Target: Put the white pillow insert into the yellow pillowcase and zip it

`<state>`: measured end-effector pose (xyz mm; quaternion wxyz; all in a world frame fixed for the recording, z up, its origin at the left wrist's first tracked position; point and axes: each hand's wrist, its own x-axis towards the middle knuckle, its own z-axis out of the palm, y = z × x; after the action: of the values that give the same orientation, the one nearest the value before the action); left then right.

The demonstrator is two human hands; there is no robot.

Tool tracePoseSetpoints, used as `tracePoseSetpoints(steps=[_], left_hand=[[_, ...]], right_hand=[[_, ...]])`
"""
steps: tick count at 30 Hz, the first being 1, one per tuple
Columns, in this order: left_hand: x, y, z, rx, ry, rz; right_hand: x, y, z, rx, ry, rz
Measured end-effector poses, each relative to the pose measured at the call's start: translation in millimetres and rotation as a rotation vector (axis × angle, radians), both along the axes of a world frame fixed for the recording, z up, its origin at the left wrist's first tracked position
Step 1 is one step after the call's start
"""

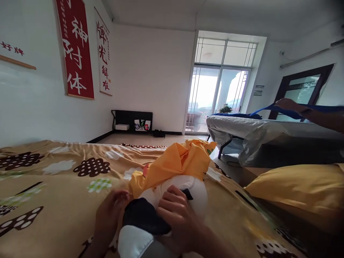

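A black-and-white stuffed plush [146,215] lies on the bed in front of me, its far part under a crumpled orange cloth [185,157]. My right hand [176,215] is closed on the plush, fingers curled over its white and black fabric. To the left of the plush is my left hand [110,211], fingers bent together beside the near left edge of the orange cloth. Slight blur hides what, if anything, is between those fingertips.
A tan patterned blanket [64,200] spreads beneath. At right lies a yellow pillow-like bundle [301,186]. Beyond it, another person's hand [288,104] holds blue cloth [317,107] above a plastic-covered table [242,123]. A low black bench [131,116] stands by the far wall.
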<state>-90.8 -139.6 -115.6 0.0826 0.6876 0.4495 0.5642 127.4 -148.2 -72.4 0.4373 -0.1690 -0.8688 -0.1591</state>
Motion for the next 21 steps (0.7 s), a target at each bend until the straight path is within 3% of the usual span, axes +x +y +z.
tracePoseSetpoints(steps=[4,6,8,11,16,18,21], left_hand=[[27.2,15.5,51.5,-0.054,0.321,-0.598],[46.6,33.0,65.8,-0.087,0.479,-0.696],[61.1,53.9,65.6,-0.044,0.582,-0.624],[71.8,79.1,50.1,0.031,0.704,-0.433],[83.6,83.0,33.4,0.039,0.832,-0.158],[89.9,79.2,30.6,-0.038,0.781,-0.142],[98.4,78.7,27.6,-0.203,0.542,-0.310]], right_hand=[[-0.4,-7.9,-3.0,0.095,0.006,0.031],[1.8,-9.2,-6.9,0.122,-0.007,0.022],[7.3,-11.3,-10.0,0.125,-0.032,-0.004],[19.1,-17.9,-10.0,0.099,-0.061,-0.025],[36.9,-30.8,-11.2,0.182,-0.069,-0.167],[41.3,-31.5,-16.7,0.214,-0.011,-0.253],[45.9,-26.1,-23.5,0.137,0.038,-0.401]])
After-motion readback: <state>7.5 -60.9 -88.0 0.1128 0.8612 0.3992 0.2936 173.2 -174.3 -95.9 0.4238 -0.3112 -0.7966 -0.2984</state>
